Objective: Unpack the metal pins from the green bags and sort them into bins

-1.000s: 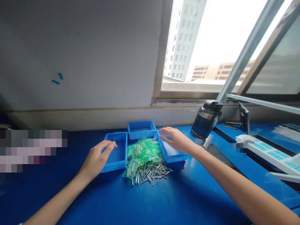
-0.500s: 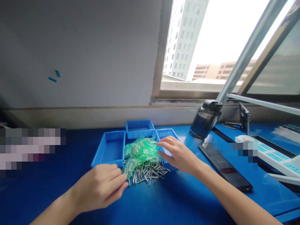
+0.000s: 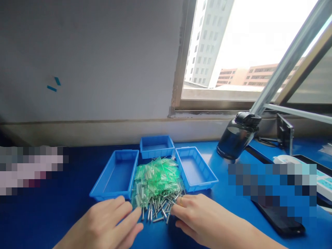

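A heap of green, clear plastic packets (image 3: pixel 158 176) lies between blue bins, with loose metal pins (image 3: pixel 157 209), which look like blind rivets, spilling out at its front. My left hand (image 3: pixel 109 221) is at the heap's front left, fingers bent and thumb a little apart, with no object visible in it. On the front right side, my right hand (image 3: pixel 194 214) reaches to the loose pins with curved fingers at their edge. Its thumb is apart from the fingers; whether the fingertips touch a pin is hard to see.
Three blue bins surround the heap: left (image 3: pixel 114 174), back (image 3: pixel 157 145) and right (image 3: pixel 197 169). Farther right stand a dark bottle (image 3: pixel 236 136), a phone (image 3: pixel 280 216) and a white power strip (image 3: pixel 323 183). A wall and window rise behind the blue table (image 3: pixel 64 207).
My right hand has come down from over the right bin to the pins in front, uncovering that bin. My left hand has shifted slightly downward. The whole view has also moved a little.
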Demonstrator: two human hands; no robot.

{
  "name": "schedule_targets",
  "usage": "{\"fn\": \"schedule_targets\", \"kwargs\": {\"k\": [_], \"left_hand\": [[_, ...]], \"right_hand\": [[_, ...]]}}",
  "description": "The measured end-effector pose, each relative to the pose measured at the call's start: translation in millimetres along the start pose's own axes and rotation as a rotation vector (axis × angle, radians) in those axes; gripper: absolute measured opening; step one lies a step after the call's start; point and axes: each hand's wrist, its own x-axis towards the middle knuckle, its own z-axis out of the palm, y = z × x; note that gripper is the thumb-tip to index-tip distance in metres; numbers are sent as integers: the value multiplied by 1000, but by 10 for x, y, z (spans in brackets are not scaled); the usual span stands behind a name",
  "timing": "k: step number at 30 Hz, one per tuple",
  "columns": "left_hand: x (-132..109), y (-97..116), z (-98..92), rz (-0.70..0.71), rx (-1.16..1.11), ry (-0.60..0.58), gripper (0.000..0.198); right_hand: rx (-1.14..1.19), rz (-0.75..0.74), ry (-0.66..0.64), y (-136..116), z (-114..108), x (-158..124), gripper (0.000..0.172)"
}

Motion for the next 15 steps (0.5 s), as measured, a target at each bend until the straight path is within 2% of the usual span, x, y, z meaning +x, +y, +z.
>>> {"fn": "schedule_targets", "kwargs": {"k": [2, 5, 8, 13, 15], "left_hand": [[-58, -145, -25, -87, 27, -41, 18], [-154, -329, 46, -222, 80, -132, 35], [-215, -369, 174, -305, 12, -132, 33], [-261, -296, 283, -293, -70, -54, 24], [-274, -289, 300, -266, -82, -58, 22]], "right_hand": [[-12, 8, 8, 21, 35, 19, 4], [-49, 17, 32, 44, 106, 52, 6], [-76, 29, 44, 65, 172, 86, 9], [-118, 43, 70, 72, 225, 128, 16], [-137, 47, 90, 66, 237, 136, 18]]}}
